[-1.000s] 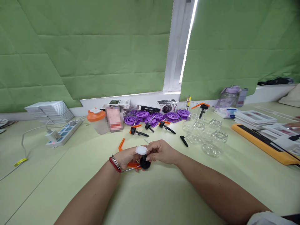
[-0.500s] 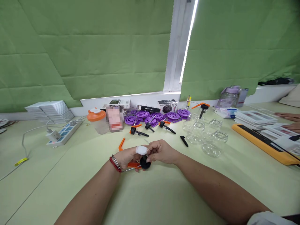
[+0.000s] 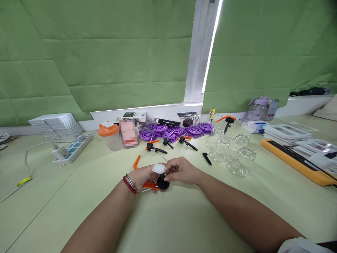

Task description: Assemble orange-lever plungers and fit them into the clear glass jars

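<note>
Green curtains flank a white window frame.

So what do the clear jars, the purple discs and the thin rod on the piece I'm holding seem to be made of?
Clear jars: probably glass, perhaps clear plastic; see-through with glossy highlights. Purple discs: likely moulded plastic, evenly coloured with cut-out patterns, slightly shiny. Thin rod: apparently metal, judging by its silvery sheen.

Black stemmed disc, orange handle, metal rod between left grip and right grip
</note>
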Available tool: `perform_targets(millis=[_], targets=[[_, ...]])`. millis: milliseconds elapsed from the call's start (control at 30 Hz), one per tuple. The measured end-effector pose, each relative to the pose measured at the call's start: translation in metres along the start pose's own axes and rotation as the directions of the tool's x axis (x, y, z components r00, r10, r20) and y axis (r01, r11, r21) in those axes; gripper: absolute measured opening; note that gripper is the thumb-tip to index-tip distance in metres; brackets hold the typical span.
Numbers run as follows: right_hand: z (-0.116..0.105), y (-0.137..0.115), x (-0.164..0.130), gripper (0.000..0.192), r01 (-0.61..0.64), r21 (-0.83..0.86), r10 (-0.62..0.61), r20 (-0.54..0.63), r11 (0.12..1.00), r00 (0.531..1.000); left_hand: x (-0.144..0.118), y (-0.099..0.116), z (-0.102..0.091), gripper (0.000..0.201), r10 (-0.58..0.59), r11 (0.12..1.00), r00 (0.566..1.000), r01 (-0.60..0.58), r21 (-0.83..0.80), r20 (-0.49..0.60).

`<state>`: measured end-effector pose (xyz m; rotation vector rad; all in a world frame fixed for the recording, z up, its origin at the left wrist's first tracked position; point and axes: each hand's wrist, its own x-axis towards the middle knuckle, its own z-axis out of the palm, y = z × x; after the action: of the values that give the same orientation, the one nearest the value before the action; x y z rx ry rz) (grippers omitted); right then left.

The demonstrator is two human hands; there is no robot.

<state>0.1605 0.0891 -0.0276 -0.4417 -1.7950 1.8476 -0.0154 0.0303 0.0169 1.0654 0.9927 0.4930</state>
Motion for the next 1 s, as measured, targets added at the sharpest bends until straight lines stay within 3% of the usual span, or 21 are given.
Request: perform_targets(millis=[533,733,1000], targets=[[0.001,0.0,0.001,0.032,0.008,-0.041,-0.009,-0.018,0.999,1.0,0.0015,-0.0032,-0.0022,0.041,0.022,1.0,1.0,-0.022,0.0,0.01],[-0.0005,0.0025,0.0014,0.033,0.052,-0.053,-0.053,-0.018,0.997,0.998,0.0043,-0.0061,-0.0055,0.047,0.017,1.0,1.0,-0.017,-0.005,0.009],[0.0017,-0.0015,-0.0001,0.032,0.006,-0.016,-0.006,-0.023,1.0,1.0,0.0,-0.0006,-0.0009,0.039,0.017,1.0,1.0,-0.017,0.015,0.008]])
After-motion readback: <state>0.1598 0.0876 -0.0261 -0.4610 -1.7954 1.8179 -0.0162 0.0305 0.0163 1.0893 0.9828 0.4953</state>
